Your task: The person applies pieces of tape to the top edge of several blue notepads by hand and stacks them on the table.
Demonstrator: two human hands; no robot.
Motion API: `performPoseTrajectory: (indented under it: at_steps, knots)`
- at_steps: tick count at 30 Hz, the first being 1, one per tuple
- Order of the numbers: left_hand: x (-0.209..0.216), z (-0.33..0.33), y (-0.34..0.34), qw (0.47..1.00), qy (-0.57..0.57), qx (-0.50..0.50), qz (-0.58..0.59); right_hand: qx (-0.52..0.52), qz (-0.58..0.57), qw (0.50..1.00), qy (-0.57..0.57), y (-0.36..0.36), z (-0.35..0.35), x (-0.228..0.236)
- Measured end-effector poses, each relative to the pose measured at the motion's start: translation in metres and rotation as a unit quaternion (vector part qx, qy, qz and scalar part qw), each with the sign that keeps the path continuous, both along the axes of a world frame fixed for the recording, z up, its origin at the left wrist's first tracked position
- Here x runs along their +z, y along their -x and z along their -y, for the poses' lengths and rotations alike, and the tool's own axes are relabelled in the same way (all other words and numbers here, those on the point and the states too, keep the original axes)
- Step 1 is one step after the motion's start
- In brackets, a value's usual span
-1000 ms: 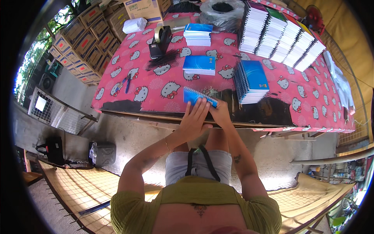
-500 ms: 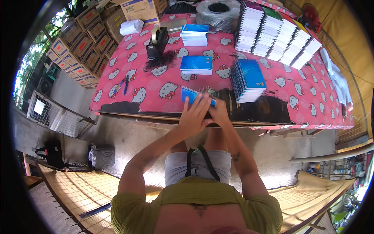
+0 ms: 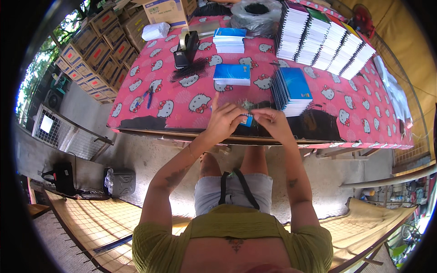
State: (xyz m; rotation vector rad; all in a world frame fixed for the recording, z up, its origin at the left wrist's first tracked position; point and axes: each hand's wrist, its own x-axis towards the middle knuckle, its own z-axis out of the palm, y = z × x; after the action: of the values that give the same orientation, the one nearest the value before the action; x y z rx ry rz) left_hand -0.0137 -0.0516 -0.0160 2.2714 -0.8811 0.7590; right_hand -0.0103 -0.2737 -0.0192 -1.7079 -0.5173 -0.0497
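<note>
A small blue-covered notebook (image 3: 246,120) lies at the table's near edge, mostly hidden under my left hand (image 3: 223,120). That hand holds it down with curled fingers, its index finger pointing away from me. Beside the notebook's right end, my right hand (image 3: 274,125) is pinched, fingertips together close to the left ones. Whatever sits between them is too small to make out. Just beyond is a short stack of blue notebooks (image 3: 232,73). To the right stands a taller stack of blue spiral notebooks (image 3: 295,88).
Pliers (image 3: 149,98), loose black binding coils (image 3: 190,71) and a tape dispenser (image 3: 185,52) lie left on the pink table cover (image 3: 177,93). Farther back are another blue notebook stack (image 3: 229,43), a plastic-wrapped black coil (image 3: 256,20) and tall spiral notebook stacks (image 3: 314,43). Cartons (image 3: 93,54) rise at left.
My right hand has drawn right, out from beneath the left, and now pinches at the notebook's end. The left hand's fingers have curled, and less of the notebook shows.
</note>
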Motion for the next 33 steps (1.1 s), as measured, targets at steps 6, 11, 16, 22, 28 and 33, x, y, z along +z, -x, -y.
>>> performPoseTrajectory:
  at_steps: [6, 11, 16, 22, 28, 33]
  knots:
    - [-0.001, -0.002, -0.005, 1.0, 0.006, -0.007, -0.016, 0.052, 0.015, 0.993, 0.107, -0.013, 0.007, 0.022]
    - [0.002, 0.0, -0.002, 1.0, -0.007, 0.001, 0.012, 0.045, 0.113, 0.99, 0.077, -0.02, -0.004, 0.017]
    - [0.007, 0.005, 0.008, 0.996, -0.049, -0.003, 0.068, -0.085, 0.147, 0.982, 0.086, -0.015, -0.022, 0.003]
    - [0.004, 0.0, 0.001, 0.999, -0.022, 0.014, 0.035, -0.121, 0.113, 0.985, 0.049, 0.003, -0.022, 0.006]
    - [0.037, 0.0, -0.005, 0.999, 0.029, 0.028, -0.03, -0.2, 0.171, 0.965, 0.018, 0.037, -0.009, 0.034]
    - [0.125, 0.073, 0.011, 0.938, 0.259, -0.111, -0.201, -0.085, 0.035, 0.979, -0.181, 0.049, 0.002, 0.078]
